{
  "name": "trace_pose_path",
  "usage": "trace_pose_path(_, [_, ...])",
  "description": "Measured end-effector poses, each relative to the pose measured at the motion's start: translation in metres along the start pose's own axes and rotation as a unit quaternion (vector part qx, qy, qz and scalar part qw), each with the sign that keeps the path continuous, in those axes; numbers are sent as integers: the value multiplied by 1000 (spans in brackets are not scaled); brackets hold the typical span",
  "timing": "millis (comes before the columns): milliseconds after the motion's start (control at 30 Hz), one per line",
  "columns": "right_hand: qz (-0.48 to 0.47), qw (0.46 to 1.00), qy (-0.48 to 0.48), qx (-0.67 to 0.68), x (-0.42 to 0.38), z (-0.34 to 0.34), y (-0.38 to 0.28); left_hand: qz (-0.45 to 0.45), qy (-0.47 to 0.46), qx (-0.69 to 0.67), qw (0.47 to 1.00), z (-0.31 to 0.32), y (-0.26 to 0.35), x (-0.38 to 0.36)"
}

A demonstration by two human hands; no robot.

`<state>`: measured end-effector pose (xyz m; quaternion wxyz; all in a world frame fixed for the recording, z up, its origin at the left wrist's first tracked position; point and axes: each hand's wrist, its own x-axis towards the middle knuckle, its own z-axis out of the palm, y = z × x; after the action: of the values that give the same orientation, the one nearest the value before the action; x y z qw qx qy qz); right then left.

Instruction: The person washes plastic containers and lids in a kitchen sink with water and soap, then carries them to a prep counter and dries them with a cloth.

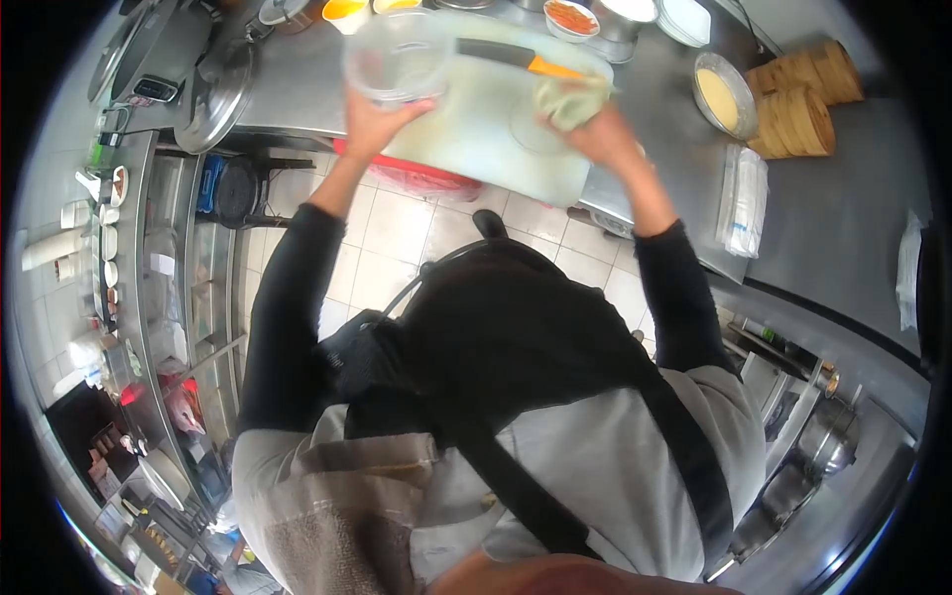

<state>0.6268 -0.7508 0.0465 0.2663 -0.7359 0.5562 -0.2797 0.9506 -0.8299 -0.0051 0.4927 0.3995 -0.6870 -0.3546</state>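
Note:
My left hand (377,121) is wrapped round the near side of a clear plastic tub (399,61), above the left end of the pale cutting board (486,159). A crumpled light green cloth (571,102) is bunched in my right hand (603,137), over the board's right side. Across the far part of the board lies a knife with a dark blade (496,52) and an orange handle (555,68). The handle end reaches close to the cloth. A faint round mark shows on the board beside my right hand. The tub looks see-through, with no contents I can make out.
Bowls of orange food (347,12) and shredded orange food (571,18) stand at the back. To the right are a bowl of yellow food (716,97), bamboo steamers (793,124) and a white packet (742,203). A glass lid (220,99) sits left.

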Motion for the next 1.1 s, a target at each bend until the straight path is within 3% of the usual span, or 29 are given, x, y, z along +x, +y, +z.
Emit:
trace_pose_path(67, [-64, 974, 5, -216, -20, 67, 58, -8, -1, 58, 998, 19, -19, 3])
trace_pose_path(200, [16, 979, -67, -191, -33, 84, 54, -23, 2, 114, 993, 17, -15, -14])
trace_pose_path(267, [18, 984, -108, -141, -33, 86, 34, -40, 90, 166, 981, 6, -15, -52])
trace_pose_path(333, [-6, 982, -181, 59, -27, 90, -9, -230, 65, -121, 963, -7, 12, -100])
trace_pose_path(400, [-47, 942, -215, 253, -15, 101, -66, -375, -26, -357, 855, -16, 17, -155])
trace_pose_path(467, [-183, 930, -223, 226, 0, 150, -99, -351, 2, -555, 754, -18, 49, -173])
trace_pose_path(500, [-242, 916, -244, 209, 8, 176, -116, -314, 51, -587, 744, -25, 46, -176])
trace_pose_path(533, [-297, 898, -264, 191, 13, 196, -129, -307, 77, -499, 807, -41, 64, -168])
trace_pose_path(600, [-262, 899, -266, 231, 20, 217, -142, -249, 135, -556, 782, -76, 71, -181])
trace_pose_path(633, [-246, 899, -263, 250, 29, 223, -148, -240, 146, -530, 800, -87, 81, -183])
trace_pose_path(733, [-27, 871, -371, 321, 62, 228, -172, -231, 181, -475, 829, -101, 101, -204])
trace_pose_path(800, [-235, 900, -274, 244, 56, 229, -207, -232, 208, -462, 830, -99, 91, -220])
trace_pose_path(867, [-466, 845, -172, 197, 43, 247, -237, -206, 232, -522, 794, -122, 87, -229])
trace_pose_path(1000, [-547, 793, -233, 132, 40, 236, -291, -178, 321, -546, 754, -149, 124, -217])
trace_pose_path(1100, [-512, 841, -152, 92, 57, 245, -314, -139, 291, -593, 738, -156, 138, -211])
